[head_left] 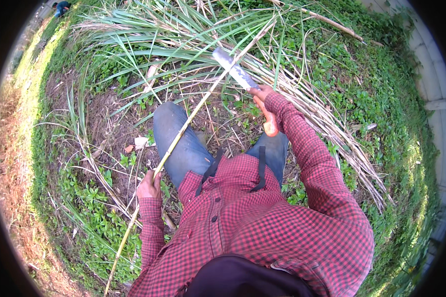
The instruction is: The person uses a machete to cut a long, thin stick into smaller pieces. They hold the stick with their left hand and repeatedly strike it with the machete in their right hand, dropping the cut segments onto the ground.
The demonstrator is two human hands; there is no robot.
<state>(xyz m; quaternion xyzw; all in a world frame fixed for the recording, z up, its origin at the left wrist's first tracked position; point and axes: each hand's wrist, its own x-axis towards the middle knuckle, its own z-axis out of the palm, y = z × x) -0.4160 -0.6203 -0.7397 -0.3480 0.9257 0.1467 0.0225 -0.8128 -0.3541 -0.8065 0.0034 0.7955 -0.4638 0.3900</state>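
Note:
My left hand point(149, 186) grips a long pale yellow-green cane stalk point(193, 112) that runs from the lower left up across my left knee toward the leafy tops at the upper middle. My right hand point(261, 94) holds a machete point(237, 72) by its orange handle point(268, 121). The grey blade points up and left and meets the stalk near its upper part. Both arms are in red checked sleeves, and my legs are in blue jeans.
Long green and dry cane leaves point(158, 34) lie piled ahead, with dry stalks point(332, 123) stretching to the right. Low green weeds and bare soil cover the ground. A pale wall point(433, 84) curves along the right edge. A person point(61, 7) in blue is far off at the upper left.

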